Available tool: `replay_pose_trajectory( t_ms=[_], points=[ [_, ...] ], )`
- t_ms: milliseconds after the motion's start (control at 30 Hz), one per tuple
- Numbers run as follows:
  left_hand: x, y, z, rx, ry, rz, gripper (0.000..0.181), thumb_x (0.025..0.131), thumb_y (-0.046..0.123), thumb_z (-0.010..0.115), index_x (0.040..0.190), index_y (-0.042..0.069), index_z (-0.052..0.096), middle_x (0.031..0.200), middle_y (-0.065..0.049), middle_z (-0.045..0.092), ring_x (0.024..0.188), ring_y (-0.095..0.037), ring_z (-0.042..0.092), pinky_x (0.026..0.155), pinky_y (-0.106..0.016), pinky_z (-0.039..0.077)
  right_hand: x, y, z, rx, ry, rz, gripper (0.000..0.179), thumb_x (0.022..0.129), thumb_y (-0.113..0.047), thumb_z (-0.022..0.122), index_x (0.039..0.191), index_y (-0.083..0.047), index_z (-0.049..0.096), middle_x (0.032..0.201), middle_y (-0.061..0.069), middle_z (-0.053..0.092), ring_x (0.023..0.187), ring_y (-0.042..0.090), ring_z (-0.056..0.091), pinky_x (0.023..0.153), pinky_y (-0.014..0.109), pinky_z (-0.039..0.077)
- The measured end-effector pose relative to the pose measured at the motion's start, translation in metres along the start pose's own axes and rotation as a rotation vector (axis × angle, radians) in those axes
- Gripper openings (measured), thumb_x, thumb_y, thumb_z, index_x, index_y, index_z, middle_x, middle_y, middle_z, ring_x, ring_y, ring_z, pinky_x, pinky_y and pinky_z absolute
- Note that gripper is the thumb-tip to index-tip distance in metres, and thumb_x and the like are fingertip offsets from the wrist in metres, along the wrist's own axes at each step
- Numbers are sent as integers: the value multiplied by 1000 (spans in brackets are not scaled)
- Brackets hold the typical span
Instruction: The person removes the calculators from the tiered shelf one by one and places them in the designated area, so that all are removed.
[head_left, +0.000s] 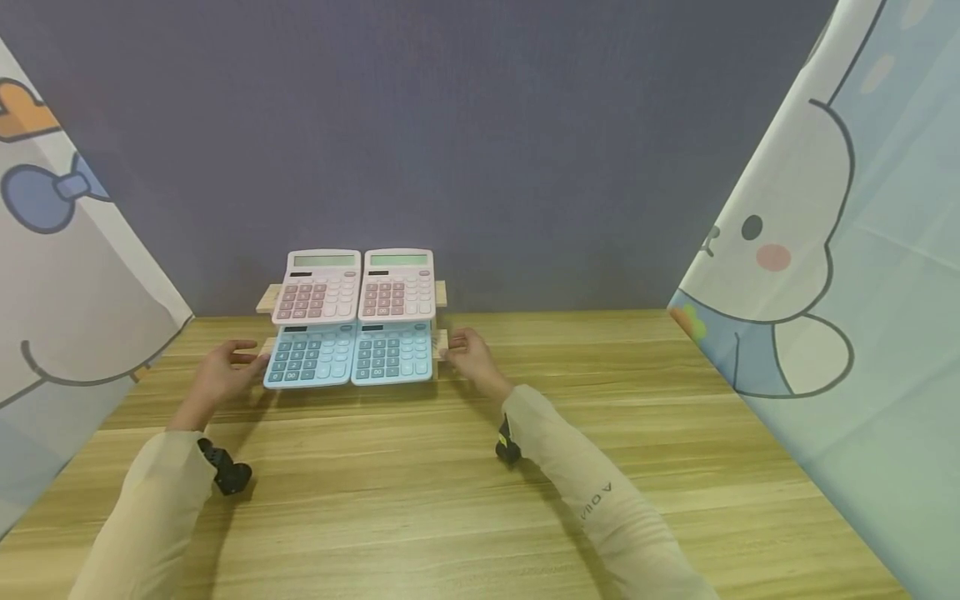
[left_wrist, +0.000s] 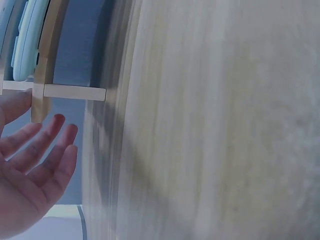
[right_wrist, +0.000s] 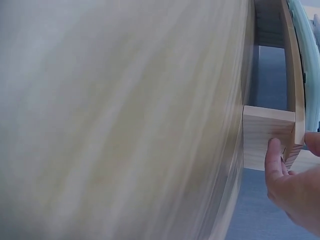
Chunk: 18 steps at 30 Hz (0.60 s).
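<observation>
A two-tier wooden rack (head_left: 441, 293) stands at the back of the table. Two pink calculators, a left one (head_left: 318, 287) and a right one (head_left: 397, 285), lean on its upper tier; a left blue calculator (head_left: 311, 357) and a right blue calculator (head_left: 392, 354) lie on the lower. My left hand (head_left: 225, 371) is at the lower board's left end, its thumb against the board (left_wrist: 44, 50) and its loosely spread fingers (left_wrist: 56, 162) just beyond the end. At the opposite end my right hand (head_left: 472, 360) pinches the lower board (right_wrist: 298, 90), thumb above, fingers (right_wrist: 274, 160) underneath.
The wood-grain table (head_left: 450, 492) stretches in front of the rack and to both sides. A dark grey panel (head_left: 480, 150) rises right behind it. Cartoon-printed cloths hang on the left (head_left: 82, 275) and on the right (head_left: 885, 250).
</observation>
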<state>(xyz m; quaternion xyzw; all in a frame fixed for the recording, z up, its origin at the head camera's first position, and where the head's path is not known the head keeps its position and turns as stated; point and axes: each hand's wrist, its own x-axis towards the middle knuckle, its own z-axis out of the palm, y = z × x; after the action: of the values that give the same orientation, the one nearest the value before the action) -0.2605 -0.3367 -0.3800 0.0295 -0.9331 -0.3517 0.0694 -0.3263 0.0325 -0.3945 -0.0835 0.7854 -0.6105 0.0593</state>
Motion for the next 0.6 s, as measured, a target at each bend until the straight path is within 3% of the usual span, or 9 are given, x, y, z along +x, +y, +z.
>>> replay_pose_trajectory(
  t_ms=[167, 233, 400, 500, 600],
  points=[
    [2, 2, -2, -44, -78, -63, 63, 95, 39, 42, 134, -10, 31, 125, -41, 40, 109, -50, 46, 78, -48, 50, 1, -1, 1, 26, 3, 5, 45, 84, 1, 58, 126, 5, 41, 121, 22, 50, 100, 32, 57, 83, 38, 55],
    [8, -5, -1, -72, -95, -79, 67, 94, 42, 43, 135, -10, 30, 126, -40, 39, 108, -48, 47, 76, -43, 51, 2, -1, 2, 21, 8, 5, 44, 84, 1, 58, 126, 5, 42, 121, 22, 50, 100, 31, 57, 83, 35, 55],
    [36, -49, 11, -140, -67, -84, 78, 87, 55, 48, 134, -5, 34, 124, -36, 43, 89, -24, 60, 57, -21, 52, 2, -2, 2, 34, 6, 4, 46, 84, 4, 57, 126, 7, 41, 121, 23, 51, 101, 31, 57, 83, 30, 55],
    [53, -76, 20, -162, -47, -66, 79, 86, 57, 48, 134, -5, 34, 122, -33, 45, 80, -11, 59, 56, -19, 54, 3, -2, 2, 47, -2, 5, 46, 83, 5, 56, 127, 8, 41, 121, 24, 51, 103, 33, 56, 85, 30, 54],
    [60, -87, 25, -199, -38, -75, 74, 88, 52, 49, 134, -3, 34, 123, -33, 44, 76, -7, 59, 59, -20, 55, 3, -3, 2, 62, -13, 10, 46, 83, 6, 56, 127, 9, 41, 121, 25, 51, 105, 35, 55, 88, 33, 53]
  ],
)
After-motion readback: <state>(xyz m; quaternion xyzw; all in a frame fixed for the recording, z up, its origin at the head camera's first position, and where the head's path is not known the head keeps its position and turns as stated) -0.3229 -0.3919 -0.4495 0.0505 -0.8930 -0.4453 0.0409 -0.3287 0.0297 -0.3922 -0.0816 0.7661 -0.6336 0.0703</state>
